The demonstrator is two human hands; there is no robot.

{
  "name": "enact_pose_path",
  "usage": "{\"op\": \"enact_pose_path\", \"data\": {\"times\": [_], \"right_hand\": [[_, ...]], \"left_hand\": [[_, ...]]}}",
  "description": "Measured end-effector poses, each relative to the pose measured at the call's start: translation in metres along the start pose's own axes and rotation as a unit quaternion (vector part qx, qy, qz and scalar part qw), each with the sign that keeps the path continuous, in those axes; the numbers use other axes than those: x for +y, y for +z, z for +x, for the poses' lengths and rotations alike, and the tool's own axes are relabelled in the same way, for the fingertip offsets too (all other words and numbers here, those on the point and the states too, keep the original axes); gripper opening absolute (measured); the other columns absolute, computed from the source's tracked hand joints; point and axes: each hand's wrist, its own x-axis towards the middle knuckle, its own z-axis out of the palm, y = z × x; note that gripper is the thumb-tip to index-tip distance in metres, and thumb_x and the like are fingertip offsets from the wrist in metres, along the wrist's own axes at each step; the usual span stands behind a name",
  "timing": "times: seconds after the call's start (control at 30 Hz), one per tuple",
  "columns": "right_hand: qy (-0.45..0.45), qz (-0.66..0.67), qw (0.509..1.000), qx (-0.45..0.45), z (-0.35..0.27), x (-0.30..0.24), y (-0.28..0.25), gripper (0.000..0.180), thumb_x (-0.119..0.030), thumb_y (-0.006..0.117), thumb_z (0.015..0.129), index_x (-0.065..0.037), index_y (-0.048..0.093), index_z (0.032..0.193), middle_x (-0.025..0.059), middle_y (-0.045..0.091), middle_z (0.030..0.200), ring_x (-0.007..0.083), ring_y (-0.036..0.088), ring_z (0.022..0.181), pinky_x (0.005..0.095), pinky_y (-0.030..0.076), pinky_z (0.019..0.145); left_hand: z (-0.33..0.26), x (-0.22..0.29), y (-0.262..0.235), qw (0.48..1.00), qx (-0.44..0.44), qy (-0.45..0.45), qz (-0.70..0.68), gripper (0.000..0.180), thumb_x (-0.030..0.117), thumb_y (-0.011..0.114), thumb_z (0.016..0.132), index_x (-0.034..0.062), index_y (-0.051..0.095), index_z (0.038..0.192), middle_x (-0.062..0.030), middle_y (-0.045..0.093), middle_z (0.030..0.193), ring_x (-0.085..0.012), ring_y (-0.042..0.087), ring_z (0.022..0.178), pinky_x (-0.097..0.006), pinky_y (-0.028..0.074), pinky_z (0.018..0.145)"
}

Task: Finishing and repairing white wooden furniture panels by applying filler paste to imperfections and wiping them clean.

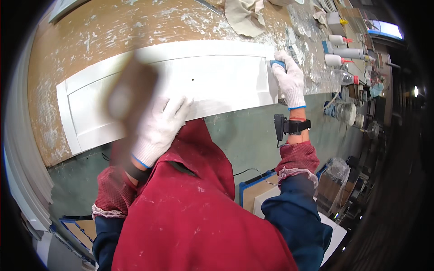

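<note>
A long white panel (217,74) with a raised frame border and a small dark hole lies across the workbench. My left hand (163,122), in a white knitted glove, rests on the panel's near edge with its fingers stretched out flat. At the panel's right end, my right hand (290,80) wears the same kind of glove. Its fingers are closed round a small blue block (278,63), mostly covered by the hand, at the end of the frame border. A blurred brown shape (133,90) close to the camera hides part of the panel and the left wrist.
The brown workbench (181,27) is spotted with white smears. A beige cloth (245,17) lies at the far side. To the right are white bottles with red nozzles (337,60), a clear plastic bottle (326,77) and several jars (346,113). Boards with blue edges (253,189) stand below.
</note>
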Motion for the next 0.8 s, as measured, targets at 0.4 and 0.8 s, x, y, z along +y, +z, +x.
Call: {"op": "enact_pose_path", "data": {"times": [0.4,0.8], "right_hand": [[-0.05,0.105,0.99,-0.074,0.016,-0.027,0.003,0.034,-0.003,0.064,0.077,-0.004,0.061,0.111,0.0077,0.065,0.1,0.0132,0.062,0.09,0.0249,0.049,0.08],[-0.081,-0.065,0.994,-0.045,0.017,-0.035,0.016,0.03,-0.021,0.064,0.078,-0.007,0.061,0.104,0.0172,0.065,0.092,0.0285,0.065,0.082,0.0358,0.051,0.074]], "left_hand": [[0.0,-0.013,-0.03,0.983,-0.108,-0.103,-0.104,0.069,0.017,0.078,0.058,0.0231,0.055,0.123,0.0015,0.055,0.108,-0.0201,0.054,0.097,-0.034,0.046,0.081],[0.028,0.027,0.028,0.993,0.023,0.005,-0.12,0.051,0.022,0.065,0.071,0.0176,0.055,0.121,0.0002,0.05,0.095,-0.0172,0.051,0.09,-0.032,0.044,0.077]]}}
